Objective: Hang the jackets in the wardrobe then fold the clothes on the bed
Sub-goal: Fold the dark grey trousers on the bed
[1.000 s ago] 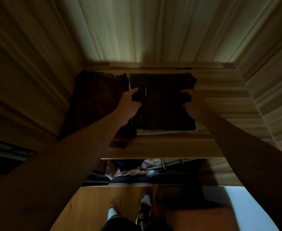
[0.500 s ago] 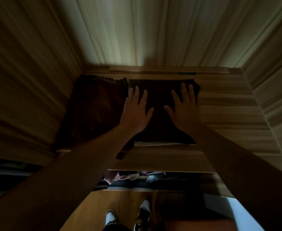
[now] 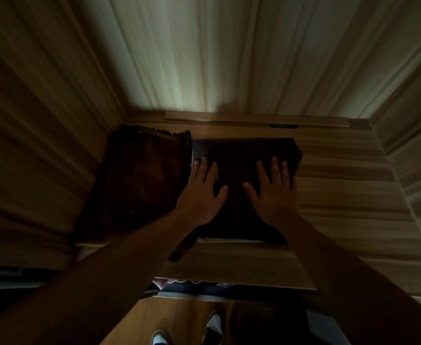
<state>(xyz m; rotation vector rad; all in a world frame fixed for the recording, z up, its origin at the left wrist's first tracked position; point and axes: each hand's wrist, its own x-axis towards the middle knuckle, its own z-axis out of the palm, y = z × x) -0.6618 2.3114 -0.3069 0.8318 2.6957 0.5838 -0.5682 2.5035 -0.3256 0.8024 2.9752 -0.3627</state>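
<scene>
A dark folded garment (image 3: pixel 237 155) lies on top of a small stack on the wooden wardrobe shelf (image 3: pixel 341 195). My left hand (image 3: pixel 202 192) rests flat on its left part, fingers straight and spread. My right hand (image 3: pixel 271 192) lies flat on its right part in the same way. A pale folded piece (image 3: pixel 229 240) shows under the stack's near edge. To the left stands a second pile of dark brown folded clothes (image 3: pixel 144 180), touching the stack.
Wooden wardrobe walls close in on the left (image 3: pixel 42 145), back (image 3: pixel 229 58) and right (image 3: pixel 416 158). Below the shelf's front edge hang clothes (image 3: pixel 169 281). My feet in shoes (image 3: pixel 212 327) stand on the wooden floor (image 3: pixel 179 317).
One second ago both hands gripped the dark garment's sides. They have let go and now lie flat on top of it; the stack sits slightly deeper on the shelf.
</scene>
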